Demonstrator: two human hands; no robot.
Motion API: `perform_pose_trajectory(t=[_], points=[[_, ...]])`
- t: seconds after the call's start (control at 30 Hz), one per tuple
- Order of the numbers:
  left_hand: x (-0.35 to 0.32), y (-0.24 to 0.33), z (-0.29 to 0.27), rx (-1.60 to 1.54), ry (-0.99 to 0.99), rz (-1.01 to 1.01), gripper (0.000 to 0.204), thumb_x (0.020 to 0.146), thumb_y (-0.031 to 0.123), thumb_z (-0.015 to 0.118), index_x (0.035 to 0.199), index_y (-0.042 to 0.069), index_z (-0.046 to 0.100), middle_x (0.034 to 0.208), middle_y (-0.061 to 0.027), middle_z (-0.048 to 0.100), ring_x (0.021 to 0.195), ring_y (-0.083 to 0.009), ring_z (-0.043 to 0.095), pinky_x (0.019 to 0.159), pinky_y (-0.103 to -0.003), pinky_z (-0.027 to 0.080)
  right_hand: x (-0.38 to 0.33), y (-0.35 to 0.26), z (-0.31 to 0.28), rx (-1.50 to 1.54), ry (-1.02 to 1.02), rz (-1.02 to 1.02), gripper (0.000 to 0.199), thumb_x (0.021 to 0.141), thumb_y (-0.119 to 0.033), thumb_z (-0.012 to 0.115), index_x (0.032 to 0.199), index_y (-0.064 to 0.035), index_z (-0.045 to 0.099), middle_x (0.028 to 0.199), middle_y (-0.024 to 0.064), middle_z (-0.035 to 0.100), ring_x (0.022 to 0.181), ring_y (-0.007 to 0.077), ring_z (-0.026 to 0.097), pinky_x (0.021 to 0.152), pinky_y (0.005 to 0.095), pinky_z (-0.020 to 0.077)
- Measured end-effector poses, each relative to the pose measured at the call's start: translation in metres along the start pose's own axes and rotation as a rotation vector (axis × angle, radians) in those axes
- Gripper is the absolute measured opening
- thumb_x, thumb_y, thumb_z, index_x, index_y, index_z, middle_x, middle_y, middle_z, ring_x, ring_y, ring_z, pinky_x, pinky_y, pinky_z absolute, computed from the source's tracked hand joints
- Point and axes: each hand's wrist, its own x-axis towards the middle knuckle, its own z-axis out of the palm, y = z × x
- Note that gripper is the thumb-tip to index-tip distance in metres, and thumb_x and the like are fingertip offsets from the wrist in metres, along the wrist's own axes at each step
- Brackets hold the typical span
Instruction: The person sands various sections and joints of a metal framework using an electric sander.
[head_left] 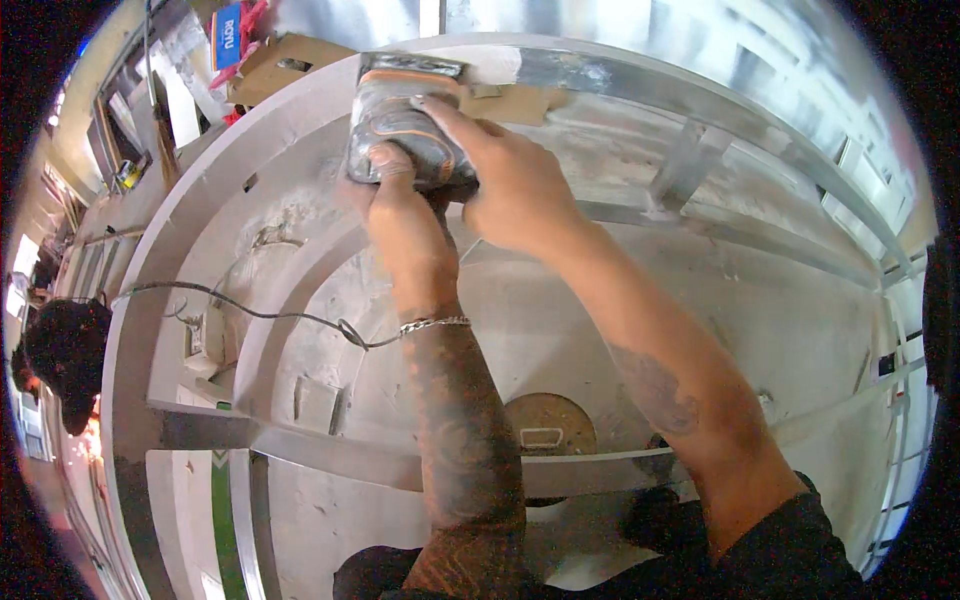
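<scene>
Head view: both hands clamp 1 grey tool (405,125) at upper centre. Left hand (400,215) grips its near end from below, thumb on top; right hand (505,185) wraps its right side. Its long axis runs up-frame toward the metal frame (620,85).

A metal workshop: bare steel frame (700,110), welding sparks (92,435) and a trailing cable (250,310).
</scene>
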Motion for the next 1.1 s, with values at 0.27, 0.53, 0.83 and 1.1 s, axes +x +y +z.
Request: perform_pose_trajectory(t=[0.27, 0.53, 0.83, 1.1], points=[[-0.003, -0.011, 0.01, 0.001, 0.001, 0.016, 0.059, 0.103, 0.03, 0.059, 0.143, -0.002, 0.029, 0.135, -0.02, 0.05, 0.121, -0.0274, 0.053, 0.098, -0.043, 0.049, -0.009, 0.01, -0.009, -0.006, 0.024, -0.004, 0.092, 0.066, -0.01, 0.075, 0.151, -0.0243, 0.041, 0.112, 0.0214, 0.067, 0.1, 0.0439, 0.066, 0.085, 0.0503, 0.0547], [-0.003, -0.03, 0.012, 0.056, -0.053, 0.019, 0.058, 0.102, 0.026, 0.059, 0.142, -0.005, 0.032, 0.133, -0.0218, 0.051, 0.121, -0.028, 0.051, 0.107, -0.041, 0.04, -0.016, 0.016, -0.019, -0.029, 0.052, 0.071, 0.09, 0.068, -0.003, 0.074, 0.15, -0.0231, 0.042, 0.116, 0.0238, 0.066, 0.104, 0.0463, 0.065, 0.088, 0.0502, 0.0532], [-0.005, -0.039, 0.017, 0.097, -0.078, 0.049, 0.054, 0.098, 0.021, 0.062, 0.138, -0.004, 0.036, 0.133, -0.0218, 0.047, 0.122, -0.0284, 0.049, 0.107, -0.042, 0.038, -0.026, 0.021, -0.019, 0.035, 0.149, 0.058, 0.089, 0.07, 0.0, 0.072, 0.151, -0.0172, 0.042, 0.121, 0.0274, 0.065, 0.11, 0.0465, 0.063, 0.092, 0.0482, 0.0516], [-0.005, -0.028, 0.016, 0.198, -0.102, 0.066, 0.055, 0.099, 0.023, 0.061, 0.14, -0.002, 0.033, 0.132, -0.0217, 0.052, 0.122, -0.03, 0.052, 0.107, -0.043, 0.04, -0.025, 0.016, -0.008, 0.087, 0.187, 0.075, 0.088, 0.07, 0.002, 0.071, 0.152, -0.0171, 0.042, 0.118, 0.0278, 0.066, 0.111, 0.0466, 0.063, 0.092, 0.0472, 0.0514]])
